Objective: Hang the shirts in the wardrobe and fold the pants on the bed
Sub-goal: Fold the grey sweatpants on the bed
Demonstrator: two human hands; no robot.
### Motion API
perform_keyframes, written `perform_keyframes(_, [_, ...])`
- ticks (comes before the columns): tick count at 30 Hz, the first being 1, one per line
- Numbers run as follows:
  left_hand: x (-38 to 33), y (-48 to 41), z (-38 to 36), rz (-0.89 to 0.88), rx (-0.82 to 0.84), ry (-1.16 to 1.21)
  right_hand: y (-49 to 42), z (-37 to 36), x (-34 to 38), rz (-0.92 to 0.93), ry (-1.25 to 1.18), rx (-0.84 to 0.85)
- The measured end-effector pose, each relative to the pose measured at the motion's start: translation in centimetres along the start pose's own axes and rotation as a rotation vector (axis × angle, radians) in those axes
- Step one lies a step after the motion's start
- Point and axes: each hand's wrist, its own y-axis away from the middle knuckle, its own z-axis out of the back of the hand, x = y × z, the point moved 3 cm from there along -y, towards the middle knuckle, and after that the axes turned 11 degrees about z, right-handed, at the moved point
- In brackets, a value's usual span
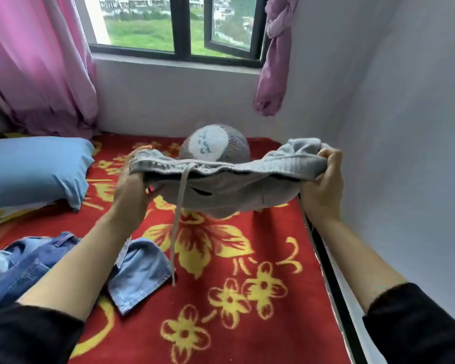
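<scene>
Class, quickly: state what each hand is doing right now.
Left hand: fingers closed on the grey pants at one waistband end.
Right hand: fingers closed on the other end.

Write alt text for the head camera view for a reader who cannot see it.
The left hand and right hand grip grey drawstring pants by the waistband above a red flowered bed cover. Crumpled blue jeans lie lower left, a blue pillow behind them.
</scene>
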Motion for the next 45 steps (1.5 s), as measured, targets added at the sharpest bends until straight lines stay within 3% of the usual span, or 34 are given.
perform_keyframes(2, [7.1, 1.9, 1.6, 0.203, -0.022, 0.021, 6.9, 0.2, -3.2, -0.104, 0.069, 0.153])
perform_keyframes(6, [18.5, 6.0, 4.5, 0.449, -0.074, -0.339, 17.9, 1.3, -8.1, -0.392, 0.302, 0.54])
perform_keyframes(11, [28.4, 12.8, 10.0, 0.521, 0.14, -0.945, 30.2, 3.9, -9.9, -0.68, 0.371, 1.02])
perform_keyframes(14, [30.8, 16.0, 12.4, 0.518, 0.262, -1.127, 35.0, 5.4, -9.3, -0.738, 0.421, 1.14])
perform_keyframes(18, [33.4, 19.1, 13.9, 0.364, 0.307, -1.324, 38.7, 6.4, -8.1, -0.701, 0.628, 1.08])
perform_keyframes(23, [37.8, 22.7, 15.5, 0.308, 0.401, -1.604, 44.5, 6.0, -7.4, -0.649, 0.85, 1.324])
perform_keyframes(27, [40.8, 25.0, 18.1, 0.308, 0.434, -1.645, 48.7, 6.2, -8.0, -0.274, 0.931, 1.478])
perform_keyframes(31, [43.6, 26.5, 19.4, 0.208, 0.411, -1.644, 53.6, 6.3, -8.3, -0.012, 0.704, 1.524])
perform_keyframes(35, [48.0, 27.2, 20.1, 0.253, 0.413, -1.732, 59.5, 6.6, -10.6, -0.195, 0.699, 1.805])
perform_keyframes(38, [50.0, 27.4, 19.0, 0.439, 0.395, -1.793, 60.8, 6.2, -12.3, -0.337, 0.665, 1.8])
perform_keyframes(40, [50.4, 27.2, 17.2, 0.551, 0.281, -1.732, 60.0, 5.5, -13.4, -0.443, 0.617, 1.663])
perform_keyframes(43, [50.4, 27.0, 12.3, 0.426, 0.199, -1.565, 57.1, 4.4, -15.1, -0.635, 0.524, 1.336])
perform_keyframes(45, [50.5, 26.9, 8.1, 0.346, 0.224, -1.467, 55.0, 3.7, -16.7, -0.668, 0.502, 1.233])
